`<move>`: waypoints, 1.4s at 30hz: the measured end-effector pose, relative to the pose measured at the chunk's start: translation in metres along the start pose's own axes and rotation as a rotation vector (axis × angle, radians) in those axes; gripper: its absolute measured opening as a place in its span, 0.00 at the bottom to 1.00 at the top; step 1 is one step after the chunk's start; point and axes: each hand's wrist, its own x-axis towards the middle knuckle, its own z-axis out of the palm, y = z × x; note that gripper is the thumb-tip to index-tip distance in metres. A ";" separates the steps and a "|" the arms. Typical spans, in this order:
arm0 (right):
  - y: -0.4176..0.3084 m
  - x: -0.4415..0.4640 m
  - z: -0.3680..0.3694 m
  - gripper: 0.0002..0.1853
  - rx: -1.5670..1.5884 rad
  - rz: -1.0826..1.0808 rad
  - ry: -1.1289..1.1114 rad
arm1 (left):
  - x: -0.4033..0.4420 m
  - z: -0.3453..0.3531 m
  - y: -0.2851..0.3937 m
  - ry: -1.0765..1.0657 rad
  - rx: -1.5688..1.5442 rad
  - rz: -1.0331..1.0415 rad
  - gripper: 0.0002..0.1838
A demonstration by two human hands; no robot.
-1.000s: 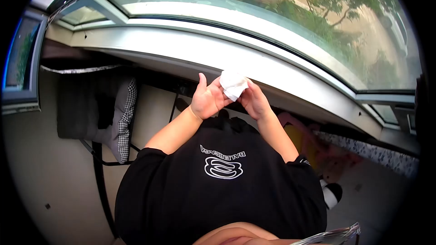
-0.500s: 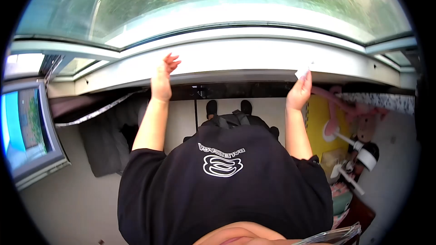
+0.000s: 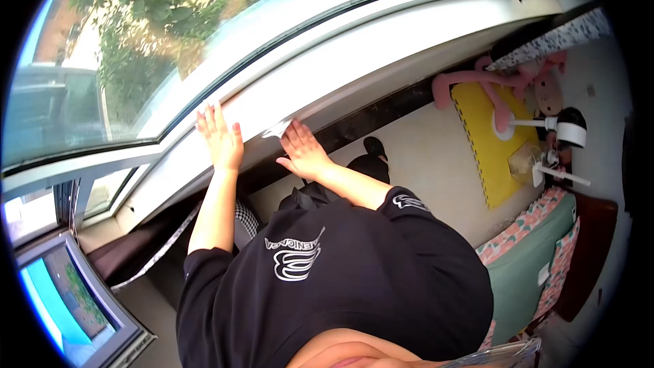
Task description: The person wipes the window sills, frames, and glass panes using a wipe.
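**Both hands at the windowsill, white tissue at the right fingers**

Seen from above, I stand before a long white windowsill (image 3: 368, 54), which slopes across the view below a large window (image 3: 157, 48). Green foliage (image 3: 170, 13) shows through the glass. My left hand (image 3: 223, 143) reaches over the sill, its fingers extended and slightly apart, the tips near the foot of the window frame; nothing is held there. My right hand (image 3: 305, 153) lies at the room-side edge of the sill, palm down, with the fingers side by side and the thumb spread away from them. The white tissue (image 3: 276, 129) is at the tips of these right fingers, on the sill near its front edge and between my two hands. Much of the tissue is bright against the pale surface, so I cannot tell whether the fingers clamp it or merely press on it.

Surroundings: at lower left, a window sash (image 3: 133, 320) stands open with a grey frame. To the right, a yellow mat (image 3: 487, 146) lies on the floor, with a long-limbed pink plush toy (image 3: 446, 88) at its far end. Nearer to me is a green cushion (image 3: 524, 279) with patterned edging. My black shirt (image 3: 381, 293) fills the lower centre.
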 end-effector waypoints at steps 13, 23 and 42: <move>0.097 0.054 -0.077 0.43 0.159 0.720 0.673 | 0.009 -0.003 0.001 -0.123 -0.044 0.037 0.39; 0.048 0.040 -0.049 0.47 0.271 0.653 0.278 | 0.010 -0.001 -0.002 -0.098 -0.088 0.077 0.41; 0.114 0.039 -0.093 0.41 0.351 0.659 0.573 | 0.007 -0.002 -0.010 -0.101 -0.064 0.074 0.43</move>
